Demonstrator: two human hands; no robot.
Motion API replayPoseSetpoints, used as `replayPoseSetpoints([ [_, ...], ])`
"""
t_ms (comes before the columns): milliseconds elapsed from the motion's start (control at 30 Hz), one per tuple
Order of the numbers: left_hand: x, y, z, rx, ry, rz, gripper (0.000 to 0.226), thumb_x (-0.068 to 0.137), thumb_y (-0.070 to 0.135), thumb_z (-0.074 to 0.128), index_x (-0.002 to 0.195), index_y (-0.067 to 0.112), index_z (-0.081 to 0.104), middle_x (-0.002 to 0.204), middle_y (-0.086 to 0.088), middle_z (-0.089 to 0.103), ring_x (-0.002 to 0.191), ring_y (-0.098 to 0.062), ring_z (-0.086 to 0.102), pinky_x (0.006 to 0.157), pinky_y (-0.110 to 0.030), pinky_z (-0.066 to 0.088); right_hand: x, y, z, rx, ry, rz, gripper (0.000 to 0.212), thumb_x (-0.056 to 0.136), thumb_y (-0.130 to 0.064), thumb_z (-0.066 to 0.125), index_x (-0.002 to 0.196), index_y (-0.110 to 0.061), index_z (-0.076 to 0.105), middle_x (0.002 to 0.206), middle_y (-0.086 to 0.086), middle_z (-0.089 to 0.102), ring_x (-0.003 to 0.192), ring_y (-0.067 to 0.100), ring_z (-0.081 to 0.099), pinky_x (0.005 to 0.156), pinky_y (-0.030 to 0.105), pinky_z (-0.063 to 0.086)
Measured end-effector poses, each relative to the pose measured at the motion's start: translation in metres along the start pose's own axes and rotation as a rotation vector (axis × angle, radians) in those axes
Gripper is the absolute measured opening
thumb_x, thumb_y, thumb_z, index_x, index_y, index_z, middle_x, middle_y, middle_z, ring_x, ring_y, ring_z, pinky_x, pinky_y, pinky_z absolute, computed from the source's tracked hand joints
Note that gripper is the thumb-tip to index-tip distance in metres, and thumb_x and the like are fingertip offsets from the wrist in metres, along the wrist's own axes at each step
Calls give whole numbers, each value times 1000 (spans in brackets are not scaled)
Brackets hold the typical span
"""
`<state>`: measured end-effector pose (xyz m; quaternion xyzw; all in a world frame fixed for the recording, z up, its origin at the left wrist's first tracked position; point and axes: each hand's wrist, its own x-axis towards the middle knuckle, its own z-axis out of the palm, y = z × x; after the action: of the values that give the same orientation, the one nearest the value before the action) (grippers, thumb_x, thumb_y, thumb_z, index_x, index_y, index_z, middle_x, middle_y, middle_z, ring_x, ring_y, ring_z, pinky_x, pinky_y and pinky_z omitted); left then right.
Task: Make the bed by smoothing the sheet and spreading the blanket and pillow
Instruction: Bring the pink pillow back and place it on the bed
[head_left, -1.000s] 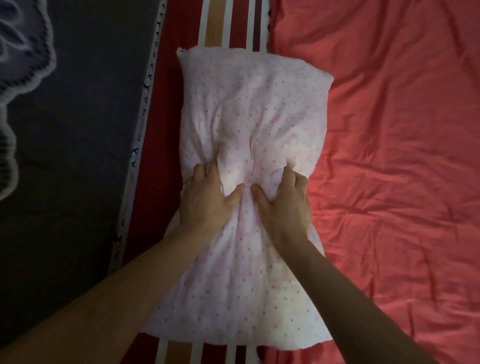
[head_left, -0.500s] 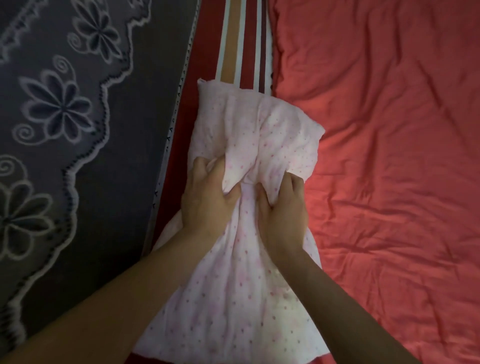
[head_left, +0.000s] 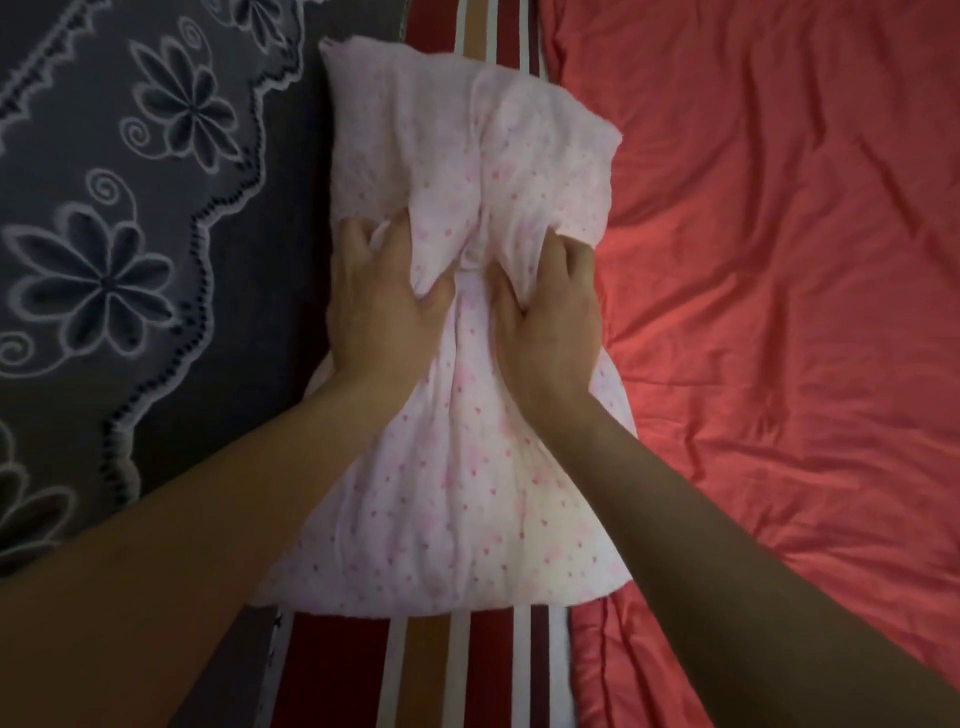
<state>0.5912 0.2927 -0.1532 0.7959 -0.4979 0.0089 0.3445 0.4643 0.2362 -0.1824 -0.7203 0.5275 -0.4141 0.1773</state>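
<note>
the left hand (head_left: 384, 306) and right hand (head_left: 550, 312) each clench a bunch of the pillow (head_left: 467, 493) at its middle. it lies along the sheet (head_left: 467, 670), between a dark cloth (head_left: 130, 234) and the blanket (head_left: 779, 312). seemingly the pillow-placing step; next it wants releasing and patting flat.

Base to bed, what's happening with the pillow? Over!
Left hand and right hand grip pillow, bunched at middle. Over striped sheet, beside red blanket. Nothing in the way.
</note>
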Motion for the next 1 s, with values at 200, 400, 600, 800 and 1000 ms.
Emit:
replayPoseSetpoints([
  [200,29,-29,23,51,-17,-21,61,89,50,63,140,18,50,128,-18,45,119,-34,47,86,-42,49,18,6,42,3,-40,47,61,93,-44,59,142,-9,48,133,14,53,107,37,60,80,50,53],
  [400,15,-67,68,239,-324,-327,103,84,63,63,159,27,4,162,-13,13,145,-38,18,114,-58,27,-3,40,81,-171,-523,393,108,80,-69,64,159,-34,-2,168,1,-5,149,44,16,115,64,23],
  [600,9,-78,90,184,-320,-344,107,80,70,61,159,28,3,165,-12,9,149,-38,15,119,-56,20,-3,59,86,-228,-487,387,108,77,-76,60,157,-37,-1,168,0,-2,149,43,17,115,64,24],
  [800,11,-86,93,176,-326,-315,105,80,67,64,159,21,11,159,-17,24,143,-39,28,117,-51,26,-4,66,83,-138,-461,395,103,77,-70,65,156,-37,6,166,-1,6,144,42,26,110,60,34],
  [1000,16,-73,84,194,-202,-103,54,91,40,56,136,12,46,121,-20,50,110,-40,51,86,-53,49,3,50,81,0,-286,248,61,92,-33,64,148,-24,40,136,11,40,119,34,49,97,45,48],
])
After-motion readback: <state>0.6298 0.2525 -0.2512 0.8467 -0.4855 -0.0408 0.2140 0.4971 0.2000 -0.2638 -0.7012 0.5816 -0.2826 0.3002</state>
